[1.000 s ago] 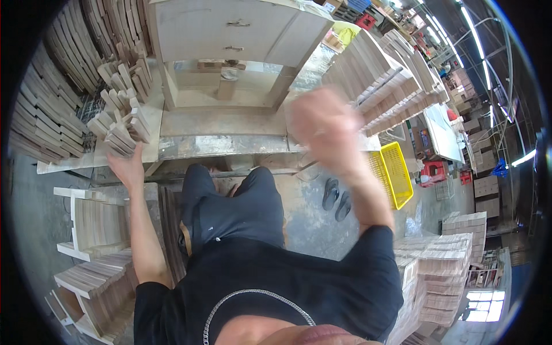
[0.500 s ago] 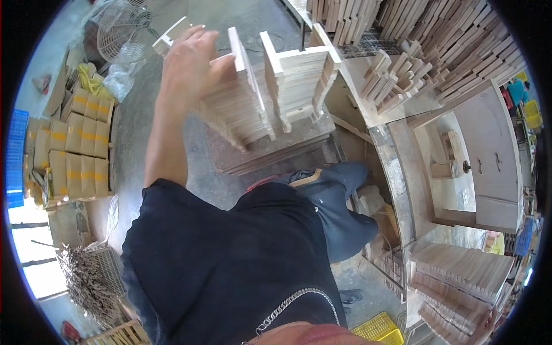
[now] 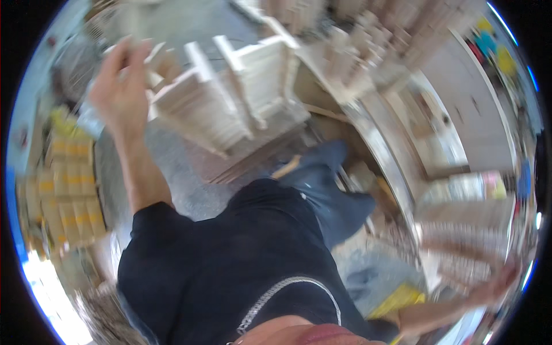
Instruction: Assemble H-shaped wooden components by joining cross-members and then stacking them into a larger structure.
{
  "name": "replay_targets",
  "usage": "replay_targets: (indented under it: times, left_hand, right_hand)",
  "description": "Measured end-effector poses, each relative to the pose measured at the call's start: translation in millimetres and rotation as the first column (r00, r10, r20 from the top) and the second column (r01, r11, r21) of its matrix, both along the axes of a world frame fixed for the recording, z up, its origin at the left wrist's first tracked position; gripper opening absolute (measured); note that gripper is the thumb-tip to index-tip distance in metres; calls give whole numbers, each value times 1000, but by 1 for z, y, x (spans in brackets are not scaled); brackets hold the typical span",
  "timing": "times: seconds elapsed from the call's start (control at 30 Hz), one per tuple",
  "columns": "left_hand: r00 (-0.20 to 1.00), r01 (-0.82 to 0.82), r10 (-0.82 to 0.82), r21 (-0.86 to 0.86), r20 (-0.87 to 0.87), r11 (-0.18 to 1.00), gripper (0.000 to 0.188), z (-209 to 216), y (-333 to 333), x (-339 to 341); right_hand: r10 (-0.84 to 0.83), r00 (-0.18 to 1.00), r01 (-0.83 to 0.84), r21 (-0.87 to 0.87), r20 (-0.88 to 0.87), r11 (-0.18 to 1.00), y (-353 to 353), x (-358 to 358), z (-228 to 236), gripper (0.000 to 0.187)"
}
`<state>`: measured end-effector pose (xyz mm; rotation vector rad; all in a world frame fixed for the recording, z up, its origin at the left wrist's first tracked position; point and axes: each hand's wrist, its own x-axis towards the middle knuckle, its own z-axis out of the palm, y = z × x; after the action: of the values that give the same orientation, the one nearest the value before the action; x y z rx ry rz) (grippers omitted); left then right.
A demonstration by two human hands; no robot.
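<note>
My left hand [image 3: 122, 92] is raised at the upper left, beside a stack of pale wooden pieces [image 3: 198, 115]. Motion smears its fingers, so whether they grip anything is unclear. A second stack of similar wooden pieces [image 3: 261, 77] stands just to the right of the first. Far off at the lower right, my right arm stretches out and my right hand [image 3: 501, 283] is next to a large stack of thin wooden boards [image 3: 466, 215]. Its fingers are too blurred to read.
Both stacks stand on a low brown platform [image 3: 230, 168]. Taped cartons [image 3: 72, 201] are piled at the left, near a fan [image 3: 72, 69]. A workbench edge [image 3: 382, 152] runs along the right, with a pale cabinet [image 3: 468, 98] by it. A yellow crate [image 3: 399, 300] sits lower right.
My left hand has moved left and down from above the near stack. My right arm has come into view, reaching to the boards at the right. The whole view has shifted and blurred.
</note>
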<state>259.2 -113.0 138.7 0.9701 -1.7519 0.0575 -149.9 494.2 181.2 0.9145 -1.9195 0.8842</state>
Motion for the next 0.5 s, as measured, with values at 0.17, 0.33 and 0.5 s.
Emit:
replay_targets:
  times: [0.17, 0.33, 0.5]
  left_hand:
    - [684, 729, -724, -47, 88, 683, 28, -56, 91, -88]
    - [222, 925, -972, 300, 76, 234, 30, -132, 150, -179]
    - [35, 830, -996, 557, -85, -18, 28, -158, 151, -229]
  right_hand:
    - [112, 942, -164, 143, 318, 976, -230, 87, -102, 27]
    - [338, 621, -359, -127, 707, 925, -251, 101, -199, 24]
    - [351, 343, -265, -268, 871, 926, -233, 107, -231, 48]
